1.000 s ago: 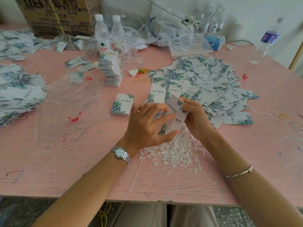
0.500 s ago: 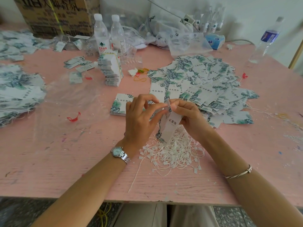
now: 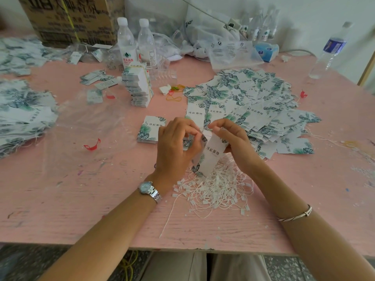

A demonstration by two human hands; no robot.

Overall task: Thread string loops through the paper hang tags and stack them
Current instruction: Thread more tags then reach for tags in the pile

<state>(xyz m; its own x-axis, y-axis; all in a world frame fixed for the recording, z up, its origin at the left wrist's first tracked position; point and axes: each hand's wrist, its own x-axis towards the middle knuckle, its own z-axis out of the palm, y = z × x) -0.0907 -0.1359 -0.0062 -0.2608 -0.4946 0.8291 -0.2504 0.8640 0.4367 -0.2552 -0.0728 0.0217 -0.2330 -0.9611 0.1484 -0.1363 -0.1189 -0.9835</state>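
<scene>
Threading one tag [image 3: 213, 157], held just above the pile of strings [image 3: 215, 187].

Pinched at its top end by the curled thumb and forefinger of the left hand [image 3: 176, 147], and gripped at the same end from the other side by the right hand [image 3: 235, 142]. Hanging with its lower end toward the pile of strings. Too fine to make out: the string at the fingertips. Probably at the feeding stage, loop into hole. Steady the card close to the hole with the right hand. Feed the loop straight through with the left, without creasing the paper. Draw a single string clear of the pile of strings to avoid lifting a tangle. Once threaded, lay flat with edges squared on the small stack [image 3: 151, 129], beyond and to the left of the pile of strings.
</scene>
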